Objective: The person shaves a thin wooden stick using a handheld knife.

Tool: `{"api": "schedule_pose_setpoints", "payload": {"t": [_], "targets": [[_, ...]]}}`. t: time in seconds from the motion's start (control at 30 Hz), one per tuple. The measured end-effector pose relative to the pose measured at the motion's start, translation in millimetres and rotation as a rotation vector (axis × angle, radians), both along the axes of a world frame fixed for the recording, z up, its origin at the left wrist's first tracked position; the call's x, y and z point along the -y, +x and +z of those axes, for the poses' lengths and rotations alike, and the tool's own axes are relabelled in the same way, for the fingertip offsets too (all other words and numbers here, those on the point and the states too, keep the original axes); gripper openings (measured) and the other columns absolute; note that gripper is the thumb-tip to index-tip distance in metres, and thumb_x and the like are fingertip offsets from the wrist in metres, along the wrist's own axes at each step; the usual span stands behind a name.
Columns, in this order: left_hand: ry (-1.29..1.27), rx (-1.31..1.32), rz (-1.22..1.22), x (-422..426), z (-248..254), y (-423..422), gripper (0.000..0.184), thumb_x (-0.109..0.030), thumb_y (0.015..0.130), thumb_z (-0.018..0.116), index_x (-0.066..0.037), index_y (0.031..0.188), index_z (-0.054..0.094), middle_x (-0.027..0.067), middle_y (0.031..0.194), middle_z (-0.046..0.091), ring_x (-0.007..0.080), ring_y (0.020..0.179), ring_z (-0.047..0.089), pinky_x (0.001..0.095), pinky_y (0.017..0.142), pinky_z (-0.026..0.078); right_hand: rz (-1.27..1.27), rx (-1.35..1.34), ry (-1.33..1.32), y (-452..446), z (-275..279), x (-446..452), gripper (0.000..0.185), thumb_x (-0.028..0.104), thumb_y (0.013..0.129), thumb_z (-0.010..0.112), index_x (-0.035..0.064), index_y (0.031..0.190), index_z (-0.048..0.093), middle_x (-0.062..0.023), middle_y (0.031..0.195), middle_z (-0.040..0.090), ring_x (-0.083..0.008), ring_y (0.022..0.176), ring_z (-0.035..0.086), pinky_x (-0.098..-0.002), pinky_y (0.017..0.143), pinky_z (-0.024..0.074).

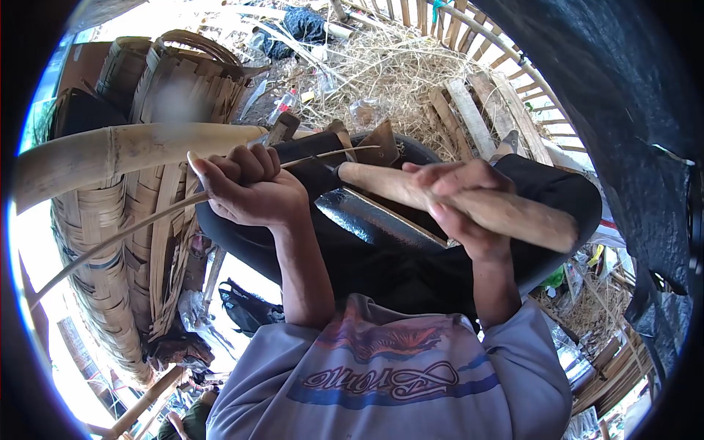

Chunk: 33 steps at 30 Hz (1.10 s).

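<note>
My left hand (253, 183) is closed around a thin bamboo strip (117, 238), thumb stretched out to the left. The strip slants from the lower left up through the fist, and its thin end lies over my lap. In my right hand (466, 198) is a knife with a long, thick wooden handle (528, 218), fingers wrapped around its middle. Its dark blade (326, 163) reaches the strip just right of my left fist; most of the blade is hard to make out, and I cannot tell whether it touches.
A thick bamboo pole (81, 158) juts in from the left, in front of tall woven bamboo baskets (95, 257). Straw and shavings (381, 66) cover the ground ahead, beside wooden planks (469, 114). Dark plastic sheeting (616, 95) hangs at right. Another person (192, 422) shows at lower left.
</note>
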<state>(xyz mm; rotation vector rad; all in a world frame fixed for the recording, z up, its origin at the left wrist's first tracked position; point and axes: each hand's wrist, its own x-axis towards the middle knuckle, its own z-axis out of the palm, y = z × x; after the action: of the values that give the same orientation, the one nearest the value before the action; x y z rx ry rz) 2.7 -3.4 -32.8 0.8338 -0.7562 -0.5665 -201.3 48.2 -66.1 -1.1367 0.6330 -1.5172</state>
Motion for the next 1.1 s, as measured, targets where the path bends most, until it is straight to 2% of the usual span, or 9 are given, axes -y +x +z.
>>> {"api": "schedule_pose_setpoints", "payload": {"t": [0.1, 0.23, 0.4, 0.5, 0.57, 0.7, 0.8, 0.93, 1.1], "targets": [[0.04, 0.02, 0.023, 3.9, 2.8, -4.0, 0.046, -0.029, 0.098, 0.038, -0.016, 0.059, 0.018, -0.0061, 0.046, 0.013, 0.0046, 0.04, 0.007, 0.0242, 0.037, 0.008, 0.1, -0.179, 0.377, 7.1, -24.6, 7.5, 0.013, -0.006, 0.075, 0.064, 0.0029, 0.083, 0.057, -0.0112, 0.088, 0.064, -0.0178, 0.089, 0.064, -0.0295, 0.078, 0.0518], [0.025, -0.012, 0.011, -1.7, 0.1, -2.4, 0.046, -0.03, 0.098, 0.038, -0.016, 0.059, 0.018, -0.0061, 0.046, 0.014, 0.0046, 0.04, 0.008, 0.0244, 0.037, 0.008, 0.014, -0.015, 0.009, -4.4, -3.8, 4.9, 0.013, -0.006, 0.077, 0.062, 0.0021, 0.085, 0.056, -0.0106, 0.088, 0.063, -0.0152, 0.087, 0.062, -0.0287, 0.076, 0.0513], [0.048, 0.04, 0.087, 5.4, 4.6, -3.6, 0.046, -0.029, 0.098, 0.037, -0.016, 0.059, 0.017, -0.0063, 0.046, 0.013, 0.0047, 0.04, 0.008, 0.0235, 0.037, 0.009, 0.042, -0.159, 0.446, 4.9, -38.2, 9.3, 0.011, -0.002, 0.079, 0.062, 0.0019, 0.086, 0.055, -0.0114, 0.09, 0.063, -0.0147, 0.088, 0.062, -0.0291, 0.08, 0.0498], [0.023, -0.005, 0.061, 2.9, -0.6, 0.8, 0.045, -0.028, 0.098, 0.038, -0.016, 0.059, 0.018, -0.0062, 0.046, 0.013, 0.0046, 0.039, 0.009, 0.0232, 0.037, 0.01, 0.061, -0.19, 0.303, -5.1, -22.3, 8.3, 0.01, -0.002, 0.08, 0.063, 0.0023, 0.085, 0.055, -0.0112, 0.09, 0.064, -0.0154, 0.09, 0.061, -0.0294, 0.08, 0.0496], [0.025, 0.018, 0.084, 2.4, 0.4, -1.0, 0.046, -0.028, 0.098, 0.038, -0.016, 0.059, 0.018, -0.0062, 0.046, 0.013, 0.0044, 0.039, 0.009, 0.0234, 0.037, 0.01, 0.062, 0.051, 0.098, -8.8, -7.0, 4.3, 0.009, -0.001, 0.08, 0.063, 0.0026, 0.083, 0.056, -0.0105, 0.091, 0.063, -0.0157, 0.092, 0.06, -0.0292, 0.079, 0.0499], [0.035, 0.072, 0.149, 8.1, 3.2, -5.7, 0.046, -0.03, 0.098, 0.039, -0.016, 0.059, 0.018, -0.006, 0.046, 0.014, 0.0043, 0.04, 0.01, 0.0232, 0.037, 0.011, 0.056, -0.149, 0.415, 5.7, -48.1, 4.4, 0.009, -0.002, 0.08, 0.062, 0.0025, 0.084, 0.056, -0.0099, 0.093, 0.061, -0.0149, 0.093, 0.059, -0.0282, 0.076, 0.0501], [0.042, 0.044, 0.146, 8.8, 4.7, -5.4, 0.046, -0.03, 0.098, 0.039, -0.016, 0.059, 0.018, -0.0058, 0.046, 0.015, 0.0045, 0.041, 0.011, 0.0231, 0.038, 0.011, 0.001, -0.222, 0.23, 3.2, -35.5, 2.6, 0.011, -0.004, 0.078, 0.063, 0.0023, 0.085, 0.056, -0.0087, 0.088, 0.061, -0.0157, 0.09, 0.06, -0.0309, 0.079, 0.0511], [0.05, 0.042, 0.181, 9.0, 3.3, -4.8, 0.046, -0.031, 0.099, 0.038, -0.015, 0.06, 0.019, -0.0055, 0.047, 0.016, 0.0048, 0.041, 0.011, 0.0235, 0.04, 0.011, 0.054, 0.121, 0.003, -2.8, -2.4, -2.4, 0.016, -0.008, 0.076, 0.061, 0.0022, 0.086, 0.054, -0.0118, 0.088, 0.062, -0.0186, 0.089, 0.062, -0.0386, 0.091, 0.0485], [0.082, 0.054, 0.255, 11.1, 6.6, -2.4, 0.044, -0.03, 0.099, 0.037, -0.015, 0.061, 0.02, -0.005, 0.047, 0.017, 0.0046, 0.041, 0.013, 0.023, 0.04, 0.013, 0.051, -0.132, 0.306, 9.7, -41.0, -3.4, 0.015, -0.006, 0.078, 0.062, 0.0023, 0.088, 0.054, -0.0109, 0.093, 0.062, -0.014, 0.087, 0.061, -0.0291, 0.079, 0.0502]]}}
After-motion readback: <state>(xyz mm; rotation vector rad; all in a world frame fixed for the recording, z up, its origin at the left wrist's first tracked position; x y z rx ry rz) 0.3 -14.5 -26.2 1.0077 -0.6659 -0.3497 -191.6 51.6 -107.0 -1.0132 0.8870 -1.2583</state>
